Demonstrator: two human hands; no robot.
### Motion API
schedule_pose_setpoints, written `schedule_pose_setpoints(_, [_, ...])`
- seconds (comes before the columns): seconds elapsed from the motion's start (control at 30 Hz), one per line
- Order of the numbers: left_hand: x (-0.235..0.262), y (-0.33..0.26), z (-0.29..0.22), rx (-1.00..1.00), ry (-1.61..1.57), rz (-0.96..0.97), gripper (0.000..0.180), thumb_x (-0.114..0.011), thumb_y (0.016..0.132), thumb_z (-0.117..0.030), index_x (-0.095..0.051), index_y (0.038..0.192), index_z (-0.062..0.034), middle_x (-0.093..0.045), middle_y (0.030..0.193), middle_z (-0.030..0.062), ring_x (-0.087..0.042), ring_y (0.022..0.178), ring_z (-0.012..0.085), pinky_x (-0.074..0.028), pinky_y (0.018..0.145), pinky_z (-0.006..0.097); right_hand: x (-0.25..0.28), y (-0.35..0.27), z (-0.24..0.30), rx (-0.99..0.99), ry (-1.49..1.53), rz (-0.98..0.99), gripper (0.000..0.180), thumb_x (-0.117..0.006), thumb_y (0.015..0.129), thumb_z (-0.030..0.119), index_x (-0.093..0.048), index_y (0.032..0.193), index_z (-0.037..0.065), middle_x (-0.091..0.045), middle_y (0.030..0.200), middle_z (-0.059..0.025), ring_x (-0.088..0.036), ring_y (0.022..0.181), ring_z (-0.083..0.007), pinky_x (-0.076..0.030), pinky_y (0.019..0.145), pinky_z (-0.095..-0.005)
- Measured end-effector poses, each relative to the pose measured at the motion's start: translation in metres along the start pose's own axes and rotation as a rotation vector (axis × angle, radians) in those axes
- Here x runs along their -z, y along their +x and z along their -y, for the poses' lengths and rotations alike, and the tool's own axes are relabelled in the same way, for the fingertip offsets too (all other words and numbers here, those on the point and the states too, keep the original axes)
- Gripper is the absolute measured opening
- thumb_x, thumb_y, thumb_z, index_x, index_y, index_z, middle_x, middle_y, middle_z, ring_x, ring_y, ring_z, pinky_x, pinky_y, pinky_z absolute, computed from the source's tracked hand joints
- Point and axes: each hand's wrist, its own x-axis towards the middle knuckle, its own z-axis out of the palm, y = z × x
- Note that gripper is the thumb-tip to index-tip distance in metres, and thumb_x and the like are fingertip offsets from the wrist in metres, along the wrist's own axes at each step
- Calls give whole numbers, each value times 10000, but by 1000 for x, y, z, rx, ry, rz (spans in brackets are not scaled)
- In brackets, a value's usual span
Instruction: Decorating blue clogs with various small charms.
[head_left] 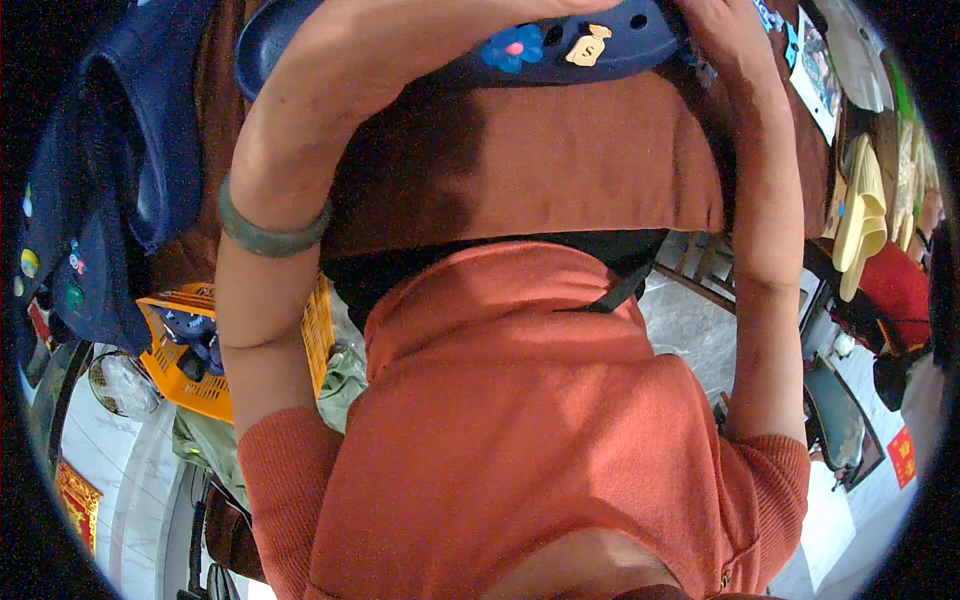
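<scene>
A navy clog [655,45] with holes lies at the top edge, over brown cloth. On its side sit a blue flower charm [512,48] with a pink centre and a cream money-bag charm [588,45]. My left hand [545,8] reaches across the top of the clog, mostly cut off by the frame edge. My right hand [715,22] rests against the clog's right end, its fingers also out of frame. Whether either hand grips the clog cannot be made out. A green bangle [270,232] circles my left forearm.
Brown cloth [560,150] covers the work surface before me. More navy clogs [150,120] with charms stand at the left. Below them an orange basket [185,385] holds dark blue pieces. Pale yellow clog-like items [862,215] and a white printed sheet [815,75] are at the right.
</scene>
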Motion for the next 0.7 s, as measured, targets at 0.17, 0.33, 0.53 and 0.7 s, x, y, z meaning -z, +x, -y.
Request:
schedule_pose_setpoints(0.17, [11, 5, 8, -3, -154, 96, 382, -691, 878, -270, -621, 1089, 41, -663, 974, 85, -634, 849, 125, -506, 725, 224, 3, 0, -1, -5, 4, 10, 205, -543, 992, 227, -558, 1095, 50, -543, 927, 25, -492, 874, -66, -406, 777, -199])
schedule_pose_setpoints(0.33, [8, 5, 8, -21, -144, 111, 385, -686, 882, -285, -627, 1076, 42, -665, 958, 85, -633, 839, 121, -505, 726, 225, 2, 1, -10, 106, 3, 11, 205, -533, 998, 237, -558, 1079, 50, -531, 917, 26, -479, 857, -66, -395, 763, -196])
schedule_pose_setpoints(0.53, [10, 6, 8, -32, -128, 150, 368, -670, 895, -297, -637, 1058, 32, -665, 931, 65, -618, 798, 103, -483, 710, 215, 2, 0, -1, 101, -126, -12, 227, -524, 1003, 258, -555, 1077, 46, -522, 912, 22, -476, 859, -68, -393, 757, -201])
schedule_pose_setpoints(0.7, [10, 6, 7, -47, -153, 158, 366, -658, 908, -325, -639, 1064, 5, -658, 923, 49, -606, 810, 88, -472, 712, 205, 4, 0, -4, 92, -163, -16, 242, -521, 1003, 278, -556, 1077, 50, -519, 908, 22, -472, 855, -69, -390, 756, -202])
